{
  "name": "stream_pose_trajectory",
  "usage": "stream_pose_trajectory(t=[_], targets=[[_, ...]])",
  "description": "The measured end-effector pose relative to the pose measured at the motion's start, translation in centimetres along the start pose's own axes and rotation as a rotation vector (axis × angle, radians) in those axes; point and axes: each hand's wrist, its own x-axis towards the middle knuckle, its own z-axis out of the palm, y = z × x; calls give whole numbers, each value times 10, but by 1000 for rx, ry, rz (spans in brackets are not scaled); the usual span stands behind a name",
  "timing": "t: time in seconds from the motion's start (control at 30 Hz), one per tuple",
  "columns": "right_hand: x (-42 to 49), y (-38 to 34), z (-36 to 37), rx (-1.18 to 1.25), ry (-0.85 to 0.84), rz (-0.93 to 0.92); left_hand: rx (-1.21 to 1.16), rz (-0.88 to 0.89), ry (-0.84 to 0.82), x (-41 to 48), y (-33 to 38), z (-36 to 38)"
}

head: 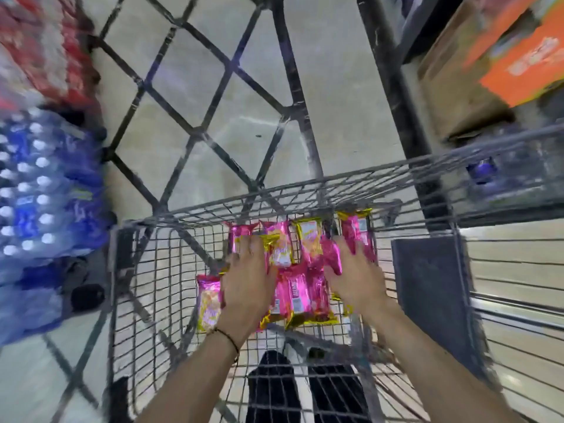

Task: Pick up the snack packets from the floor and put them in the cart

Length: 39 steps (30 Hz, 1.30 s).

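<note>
Head view, pink and yellow snack packets (pixel 294 296) lay piled inside the wire cart (pixel 305 190), left hand (pixel 247 280) spread flat on them, right hand (pixel 355 277) upon the pile, grip too blurred to tell, bottled water packs (pixel 39 193) left of the cart.

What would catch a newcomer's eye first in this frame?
The bright pink and yellow snack packets lying in the wire cart, with the left hand and right hand over them. Next, the blue bottle packs at the left and an orange box at upper right.
</note>
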Motion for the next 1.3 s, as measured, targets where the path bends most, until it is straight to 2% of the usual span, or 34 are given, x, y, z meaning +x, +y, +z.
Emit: stream_pose_trajectory(t=[0.13, 0.27, 0.57, 0.77, 0.97, 1.13, 1.3], targets=[[51, 7, 28, -23, 56, -12, 43, 10, 63, 39, -2, 37], [79, 12, 42, -90, 110, -34, 0, -39, 40, 60, -10, 52], [64, 19, 33, -6, 97, 11, -27, -43, 30, 38, -5, 32], [3, 10, -6, -35, 145, -44, -85, -44, 72, -3, -15, -14], [-91, -22, -60, -88, 235, -193, -151, 94, 132, -69, -26, -72], [-178, -57, -93, -156, 314, -371, -54, 231, 193, -143, -41, -127], [-253, -96, -121, -190, 428, -412, 17, 307, 359, -209, -54, -184]])
